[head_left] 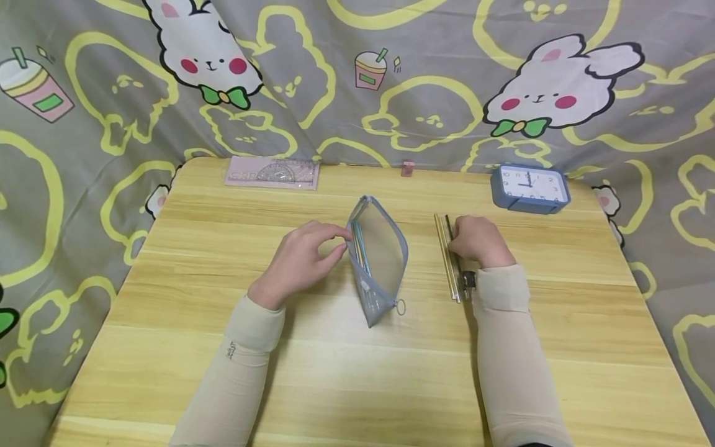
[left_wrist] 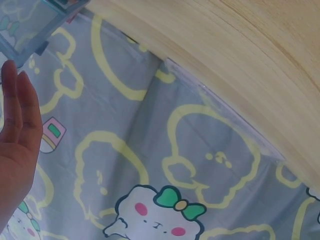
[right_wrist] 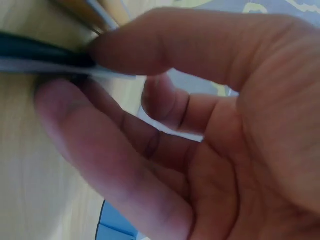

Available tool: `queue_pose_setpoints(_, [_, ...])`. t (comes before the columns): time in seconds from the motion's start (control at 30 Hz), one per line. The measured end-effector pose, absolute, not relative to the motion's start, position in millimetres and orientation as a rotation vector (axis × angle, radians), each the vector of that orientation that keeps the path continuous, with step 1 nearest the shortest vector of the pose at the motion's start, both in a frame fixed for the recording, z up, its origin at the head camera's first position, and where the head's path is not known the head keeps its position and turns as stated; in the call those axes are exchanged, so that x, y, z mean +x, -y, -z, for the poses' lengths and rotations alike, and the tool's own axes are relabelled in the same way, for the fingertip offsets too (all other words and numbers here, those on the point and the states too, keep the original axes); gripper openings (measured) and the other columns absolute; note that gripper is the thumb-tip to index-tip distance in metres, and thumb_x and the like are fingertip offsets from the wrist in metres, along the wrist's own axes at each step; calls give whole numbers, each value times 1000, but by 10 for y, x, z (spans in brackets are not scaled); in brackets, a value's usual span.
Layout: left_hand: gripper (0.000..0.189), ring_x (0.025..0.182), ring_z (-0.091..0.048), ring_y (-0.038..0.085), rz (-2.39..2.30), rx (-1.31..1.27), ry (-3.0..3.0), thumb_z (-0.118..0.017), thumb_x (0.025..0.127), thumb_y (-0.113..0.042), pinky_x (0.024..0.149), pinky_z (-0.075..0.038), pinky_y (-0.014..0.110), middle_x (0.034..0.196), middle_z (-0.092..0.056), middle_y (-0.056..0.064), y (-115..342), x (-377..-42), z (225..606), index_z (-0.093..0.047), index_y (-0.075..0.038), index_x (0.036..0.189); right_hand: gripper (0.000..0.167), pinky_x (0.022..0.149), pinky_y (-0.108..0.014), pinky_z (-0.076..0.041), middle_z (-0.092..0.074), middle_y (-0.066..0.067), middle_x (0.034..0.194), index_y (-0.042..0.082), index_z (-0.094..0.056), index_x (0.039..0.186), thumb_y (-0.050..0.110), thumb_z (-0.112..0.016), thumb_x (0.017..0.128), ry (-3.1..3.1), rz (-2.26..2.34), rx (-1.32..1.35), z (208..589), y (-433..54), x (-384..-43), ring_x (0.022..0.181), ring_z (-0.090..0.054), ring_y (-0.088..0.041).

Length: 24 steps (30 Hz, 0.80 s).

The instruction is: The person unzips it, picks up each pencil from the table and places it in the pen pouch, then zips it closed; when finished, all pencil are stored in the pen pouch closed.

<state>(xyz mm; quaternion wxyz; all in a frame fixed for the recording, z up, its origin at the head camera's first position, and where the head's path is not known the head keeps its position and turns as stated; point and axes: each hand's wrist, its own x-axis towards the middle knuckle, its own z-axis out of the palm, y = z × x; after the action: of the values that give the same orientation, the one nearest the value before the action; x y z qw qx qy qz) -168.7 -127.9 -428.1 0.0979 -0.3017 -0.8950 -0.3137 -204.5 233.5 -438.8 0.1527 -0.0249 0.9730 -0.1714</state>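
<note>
Pouch (head_left: 385, 254), unzipped, sits on bench (head_left: 363, 385) between your hands in head view, slim sticks (head_left: 360, 245) inside; your left hand (head_left: 298, 257) touches rim, cannot tell whether pinching. Your right hand (head_left: 479, 241) pinches dark stick (head_left: 449, 226) beside gold sticks (head_left: 445, 257). Left wrist: your visible fingers (left_wrist: 27, 115) nearly straight by pouch edge. Right wrist: your fingertips grip dark stick.

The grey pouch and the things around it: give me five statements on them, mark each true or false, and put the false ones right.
1. The pouch is open at the top. True.
2. The left hand is on the clock. False: its fingertips are at the pouch's left rim.
3. The right hand pinches a dark, slim item. True.
4. The gold sticks lie inside the pouch. False: they lie on the table, to its right.
5. The clock stands farther from the person than the right hand. True.
</note>
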Motion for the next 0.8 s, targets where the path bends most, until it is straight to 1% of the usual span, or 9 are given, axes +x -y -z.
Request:
queue_pose_setpoints(0.1, [17,103,-74,22,933,-892,2648,-76,98,-18,87,-62,44,113,-81,0,1280,-1679,4277,-79,-18,115,15,58,-35,-40,-57,-5,70,9,-55,77,14,-68,82,-2837,533,-32,4373,-2336,-2040,67,-53,-26])
queue_pose_setpoints(0.17, [17,103,-74,22,936,-895,2647,-76,97,-18,87,-62,44,113,-81,0,1279,-1675,4277,-79,-18,114,15,58,-35,-41,-57,-6,72,8,-55,79,15,-68,84,-2871,623,-5,4329,-2327,-2024,67,-53,-26])
queue_pose_setpoints(0.27, [17,103,-74,21,936,-899,2644,-76,98,-18,88,-62,43,113,-80,0,1278,-1674,4277,-79,-18,115,16,60,-35,-43,-62,-7,75,8,-56,83,16,-68,90,-2906,792,17,4204,-2283,-1981,68,-61,-24])
queue_pose_setpoints(0.37, [17,102,-74,21,937,-899,2642,-76,98,-18,87,-62,43,113,-80,0,1277,-1680,4277,-79,-18,115,16,63,-34,-45,-68,-10,82,7,-58,89,18,-69,94,-2912,923,-5,4035,-2202,-1917,71,-72,-21])
queue_pose_setpoints(0.5, [17,102,-74,22,938,-894,2647,-75,98,-18,87,-62,43,113,-80,0,1277,-1685,4273,-79,-18,115,13,60,-33,-46,-73,-10,90,9,-59,93,16,-69,95,-2884,1001,-67,3802,-2061,-1786,70,-76,-17])
queue_pose_setpoints(0.57, [17,102,-74,21,937,-896,2648,-75,98,-18,87,-62,43,113,-81,0,1278,-1686,4274,-79,-18,115,11,58,-32,-47,-73,-10,94,9,-59,94,15,-68,96,-2848,1030,-104,3707,-1989,-1718,70,-76,-16])
queue_pose_setpoints(0.67, [18,102,-74,22,936,-898,2645,-76,97,-18,86,-62,43,113,-81,0,1281,-1681,4274,-79,-18,115,8,56,-30,-49,-73,-10,94,10,-60,95,13,-67,95,-2802,1034,-178,3616,-1879,-1635,67,-74,-15])
queue_pose_setpoints(0.7, [18,102,-74,22,935,-900,2643,-76,97,-18,86,-62,43,113,-81,0,1282,-1679,4272,-79,-18,115,8,55,-30,-49,-74,-9,95,10,-60,95,12,-67,95,-2790,1022,-214,3603,-1837,-1614,65,-72,-14])
queue_pose_setpoints(0.8, [18,101,-74,22,932,-901,2640,-76,97,-17,86,-62,43,113,-81,1,1283,-1676,4265,-79,-17,115,11,54,-30,-47,-74,-6,90,13,-60,90,10,-70,92,-2787,940,-367,3601,-1691,-1561,59,-62,-13])
